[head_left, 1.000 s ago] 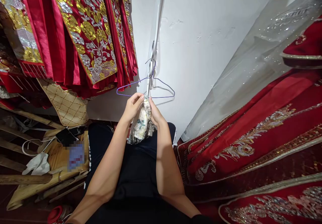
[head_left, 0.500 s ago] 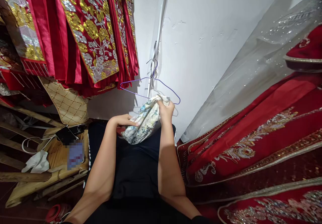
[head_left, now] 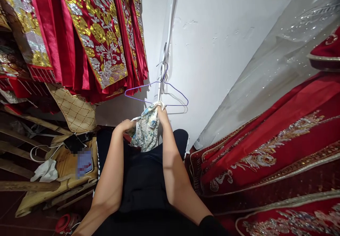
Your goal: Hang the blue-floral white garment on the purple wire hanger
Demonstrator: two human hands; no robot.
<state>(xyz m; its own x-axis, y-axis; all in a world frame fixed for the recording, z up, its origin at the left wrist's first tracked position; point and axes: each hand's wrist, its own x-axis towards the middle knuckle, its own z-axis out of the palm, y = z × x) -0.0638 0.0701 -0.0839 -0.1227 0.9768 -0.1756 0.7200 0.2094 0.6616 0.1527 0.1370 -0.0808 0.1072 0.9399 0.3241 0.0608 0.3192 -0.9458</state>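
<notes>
Between my hands hangs a white cloth garment [head_left: 146, 130] with a blue and green floral print; its exact kind I cannot tell. My left hand [head_left: 126, 125] grips its left upper edge. At the upper right edge, my right hand [head_left: 162, 115] is closed on the bunched fabric. The garment's lower part drapes down over my dark-clothed lap. Just beyond it, a purple wire hanger [head_left: 156, 84] hangs against the wall with no garment on it. The fingertips of both hands are partly hidden by the cloth.
Red embroidered garments [head_left: 106, 41] hang at the upper left. More red beaded garments [head_left: 255, 158] and a sheer white glittering fabric [head_left: 239, 91] fill the right. A bamboo chair [head_left: 61, 161] at the left bears a phone [head_left: 84, 161], a crumpled tissue [head_left: 46, 171] and a white cable.
Both hands have spread the bunched garment, which now hangs down more openly. My right hand has moved left and slightly down. My left hand now pinches the garment's edge.
</notes>
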